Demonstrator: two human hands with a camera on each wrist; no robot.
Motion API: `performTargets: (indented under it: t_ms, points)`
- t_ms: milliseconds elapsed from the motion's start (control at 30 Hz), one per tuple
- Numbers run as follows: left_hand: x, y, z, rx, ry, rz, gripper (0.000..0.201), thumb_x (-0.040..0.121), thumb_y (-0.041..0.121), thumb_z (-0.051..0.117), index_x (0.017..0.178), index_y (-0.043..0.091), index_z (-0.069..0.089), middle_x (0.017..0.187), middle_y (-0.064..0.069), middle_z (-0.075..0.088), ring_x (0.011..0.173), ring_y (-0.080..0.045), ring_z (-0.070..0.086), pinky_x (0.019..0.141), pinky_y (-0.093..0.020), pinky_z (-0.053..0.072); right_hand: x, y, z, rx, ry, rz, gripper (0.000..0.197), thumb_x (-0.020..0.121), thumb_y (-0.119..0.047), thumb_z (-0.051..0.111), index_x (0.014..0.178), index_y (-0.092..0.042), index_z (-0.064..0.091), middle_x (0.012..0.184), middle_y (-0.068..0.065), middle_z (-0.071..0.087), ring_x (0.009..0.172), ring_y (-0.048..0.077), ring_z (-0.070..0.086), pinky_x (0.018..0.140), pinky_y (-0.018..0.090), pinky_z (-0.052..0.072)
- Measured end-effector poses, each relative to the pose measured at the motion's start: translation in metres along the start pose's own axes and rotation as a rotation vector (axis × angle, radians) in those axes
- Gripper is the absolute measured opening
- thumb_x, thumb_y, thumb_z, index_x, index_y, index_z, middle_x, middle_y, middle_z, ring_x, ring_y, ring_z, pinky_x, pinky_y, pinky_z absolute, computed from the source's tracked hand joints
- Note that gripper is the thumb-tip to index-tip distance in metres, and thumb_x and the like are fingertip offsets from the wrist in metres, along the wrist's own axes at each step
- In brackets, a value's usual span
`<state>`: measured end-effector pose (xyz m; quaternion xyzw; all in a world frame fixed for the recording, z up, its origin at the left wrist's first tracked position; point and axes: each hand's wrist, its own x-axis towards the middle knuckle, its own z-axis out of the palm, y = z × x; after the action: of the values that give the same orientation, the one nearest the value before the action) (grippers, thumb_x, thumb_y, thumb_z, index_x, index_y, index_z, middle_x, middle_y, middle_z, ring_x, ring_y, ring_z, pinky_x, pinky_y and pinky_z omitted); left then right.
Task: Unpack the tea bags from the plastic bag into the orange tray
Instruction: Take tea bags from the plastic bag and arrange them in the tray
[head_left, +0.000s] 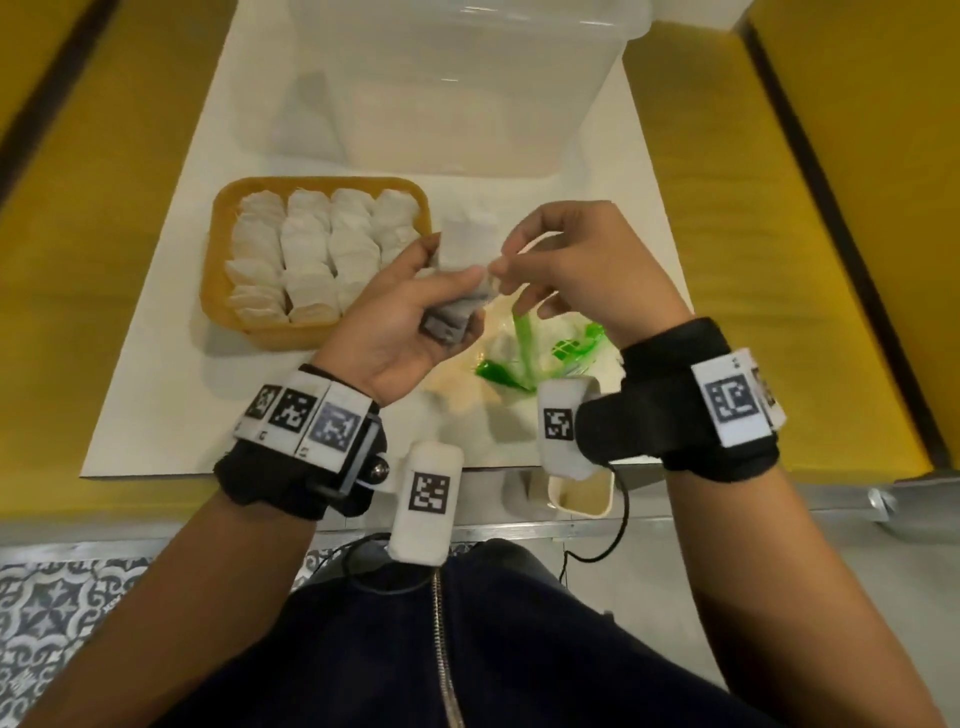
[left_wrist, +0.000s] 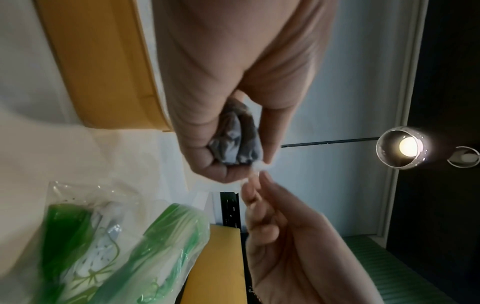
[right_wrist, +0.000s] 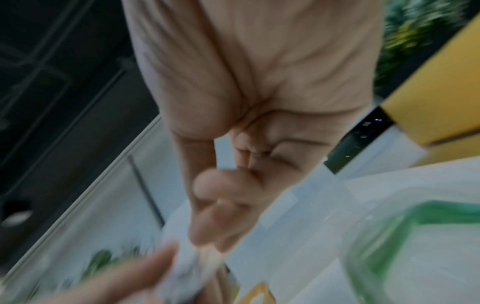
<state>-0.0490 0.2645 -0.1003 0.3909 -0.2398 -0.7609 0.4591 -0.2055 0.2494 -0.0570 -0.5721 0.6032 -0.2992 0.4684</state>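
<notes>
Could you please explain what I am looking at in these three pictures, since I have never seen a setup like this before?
There is no machine here: a person works with bare hands and wears three cameras. The big picture comes from a head camera looking down. The other two come from cameras strapped to each wrist, looking along the hand, which is why they look tilted and blurry.

On the white table sits an orange tray already filled with rows of tea bags. Nearer the person lies a clear plastic bag with green print. Behind stands a clear bin.

The left hand holds a small bundle of tea bags. The right hand pinches the bundle's edge with its fingers, seemingly to pull one off.
</notes>
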Motion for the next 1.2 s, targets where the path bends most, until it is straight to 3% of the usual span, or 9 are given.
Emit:
performTargets:
  t_ms: [167,333,533,667,800,900,1000,1100,1200]
  points:
    - [0.002,0.001,-0.004,-0.055,0.053,0.019,0.021,0.091,-0.003,0.051,0.101,0.016,0.053,0.086,-0.007,0.057,0.055,-0.008,0.055,0.058,-0.021,0.052,0.007,0.046,-0.022,-0.231,0.193,0.1,0.011,0.083,0.003,0.059,0.078,-0.004,0.067,0.073,0.012,0.07,0.061,0.019,0.067,0.054,0.026,0.055]
    - [0.005,-0.01,0.006,0.148,-0.001,-0.067,0.024,0.089,-0.005,0.053,0.104,0.014,0.057,0.098,-0.013,0.058,0.076,-0.023,0.05,0.058,-0.022,0.053,0.026,0.073,-0.004,-0.463,-0.141,0.189,0.017,0.078,0.004,0.064,0.074,-0.013,0.066,0.077,0.005,0.065,0.074,0.02,0.062,0.071,0.031,0.053]
    - [0.005,-0.03,0.017,0.479,0.007,-0.182,0.023,0.087,-0.008,0.055,0.099,0.012,0.06,0.097,-0.021,0.052,0.081,-0.027,0.041,0.054,-0.02,0.052,0.024,0.093,0.025,-0.637,-0.202,-0.03,0.022,0.09,-0.013,0.059,0.109,-0.001,0.062,0.105,0.009,0.063,0.099,0.025,0.057,0.089,0.037,0.046]
    - [0.004,-0.032,0.013,0.518,0.055,-0.166,0.025,0.087,-0.009,0.055,0.097,0.013,0.062,0.09,-0.018,0.056,0.058,-0.016,0.041,0.052,-0.019,0.051,0.027,0.103,0.03,-0.786,-0.262,-0.065,0.021,0.087,-0.018,0.058,0.107,-0.01,0.062,0.099,0.005,0.064,0.091,0.023,0.058,0.077,0.032,0.045]
    - [0.004,-0.029,0.014,0.519,0.067,-0.141,0.026,0.089,-0.009,0.051,0.105,0.01,0.06,0.073,-0.012,0.054,0.038,-0.005,0.036,0.049,-0.016,0.044,0.027,0.097,0.019,-0.659,-0.166,0.016,0.007,0.088,-0.014,0.056,0.086,-0.008,0.059,0.079,0.002,0.06,0.078,0.022,0.058,0.066,0.029,0.039]
    - [0.005,-0.028,0.015,0.49,0.083,-0.121,0.025,0.09,-0.008,0.051,0.103,0.011,0.06,0.07,-0.012,0.052,0.04,-0.006,0.035,0.055,-0.019,0.041,0.027,0.091,-0.001,-0.536,-0.118,0.016,0.01,0.078,-0.007,0.064,0.08,0.002,0.067,0.076,0.014,0.066,0.072,0.027,0.06,0.061,0.034,0.047]
    - [0.008,-0.026,0.016,0.459,0.107,-0.104,0.026,0.09,-0.008,0.051,0.107,0.01,0.058,0.069,-0.012,0.051,0.043,-0.008,0.035,0.042,-0.013,0.04,0.025,0.086,-0.016,-0.478,-0.052,-0.033,0.015,0.073,-0.008,0.071,0.076,0.006,0.067,0.064,0.011,0.055,0.061,0.016,0.045,0.051,0.029,0.033]
    - [0.011,-0.028,0.018,0.453,0.107,-0.09,0.023,0.09,-0.007,0.052,0.101,0.012,0.06,0.068,-0.011,0.052,0.04,-0.006,0.034,0.053,-0.016,0.046,0.025,0.084,-0.024,-0.382,0.045,-0.065,0.028,0.072,-0.009,0.072,0.065,0.012,0.055,0.057,0.009,0.037,0.056,0.013,0.03,0.048,0.026,0.022]
    - [0.013,-0.03,0.018,0.398,0.146,-0.069,0.02,0.091,-0.005,0.053,0.098,0.012,0.06,0.076,-0.014,0.051,0.047,-0.008,0.037,0.053,-0.017,0.051,0.02,0.082,-0.029,-0.219,0.101,-0.097,0.034,0.072,-0.015,0.071,0.064,0.013,0.054,0.057,0.022,0.04,0.058,0.016,0.033,0.055,0.025,0.028]
